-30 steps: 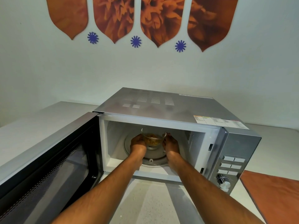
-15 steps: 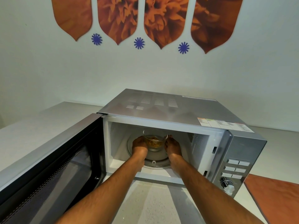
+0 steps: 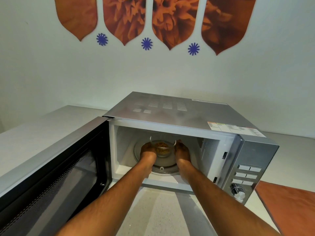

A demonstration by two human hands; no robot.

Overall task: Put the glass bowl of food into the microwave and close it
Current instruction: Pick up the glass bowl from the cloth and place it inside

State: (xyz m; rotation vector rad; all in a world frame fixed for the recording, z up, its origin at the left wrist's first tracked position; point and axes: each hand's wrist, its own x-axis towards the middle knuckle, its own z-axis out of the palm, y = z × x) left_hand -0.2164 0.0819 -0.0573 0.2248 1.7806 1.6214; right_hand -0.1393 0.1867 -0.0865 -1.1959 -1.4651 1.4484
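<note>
A silver microwave (image 3: 187, 114) stands on the counter with its door (image 3: 56, 169) swung wide open to the left. Inside its white cavity, a small clear glass bowl (image 3: 162, 147) with yellow-orange food sits over the round glass turntable (image 3: 163, 169). My left hand (image 3: 148, 149) grips the bowl's left side and my right hand (image 3: 182, 150) grips its right side. Both forearms reach in through the opening. Whether the bowl's base rests on the turntable is hidden by my hands.
The control panel with buttons (image 3: 247, 174) and a dial (image 3: 236, 191) is at the microwave's right front. An orange mat (image 3: 289, 206) lies on the pale counter (image 3: 34, 133) at the right. The wall behind carries orange flower decals.
My hands and the bowl have shifted slightly deeper and lower over the turntable. The camera has moved a little closer and to the left.
</note>
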